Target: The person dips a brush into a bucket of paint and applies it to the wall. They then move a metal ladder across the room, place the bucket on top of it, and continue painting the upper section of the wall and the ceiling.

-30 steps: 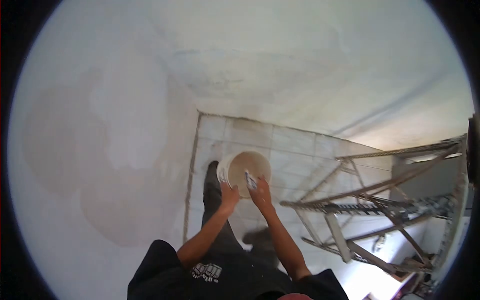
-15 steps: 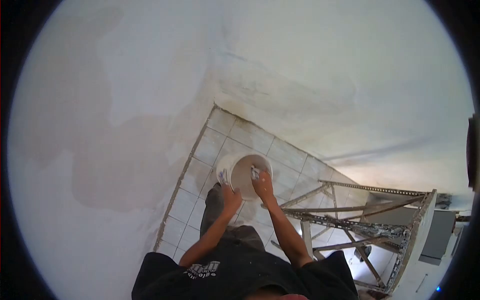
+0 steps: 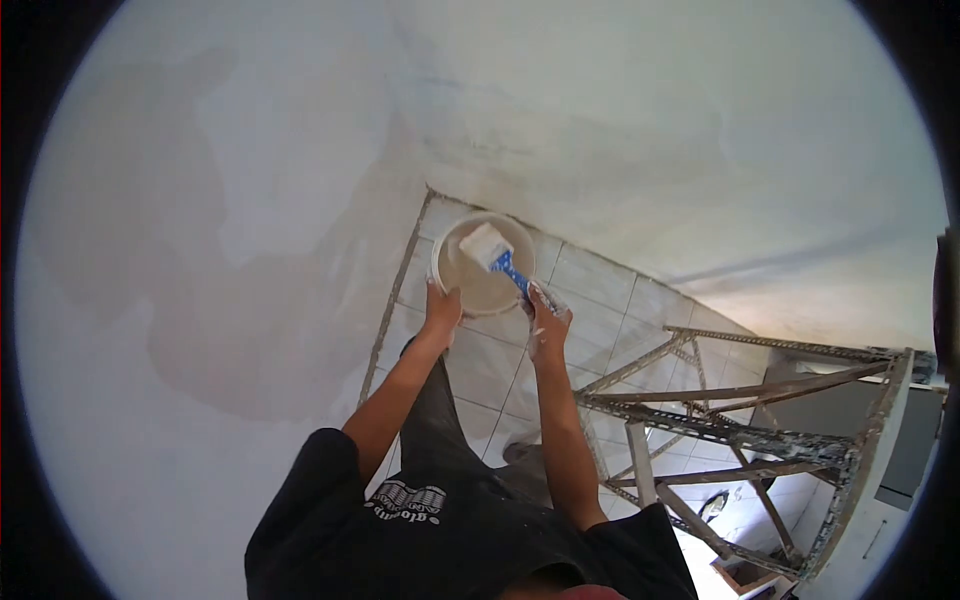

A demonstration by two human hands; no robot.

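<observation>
A round white bucket with pale, milky liquid inside is in front of me, over the tiled floor near the corner. My left hand grips its near left rim, thumb over the edge. In my right hand is a wide paintbrush with a blue handle, the fingers closed around the handle's end. The brush's pale, coated bristles point up and left over the bucket's opening. White smears mark the right hand's fingers and wrist.
Walls with damp-looking patches meet at the corner beyond the bucket. White floor tiles run along the right wall. A rusty, paint-splashed metal frame stands at my right, a grey panel behind it.
The bucket and both hands have moved farther forward, toward the corner. The brush has come up into view, its bristles now above the bucket; my right hand was inside the bucket before.
</observation>
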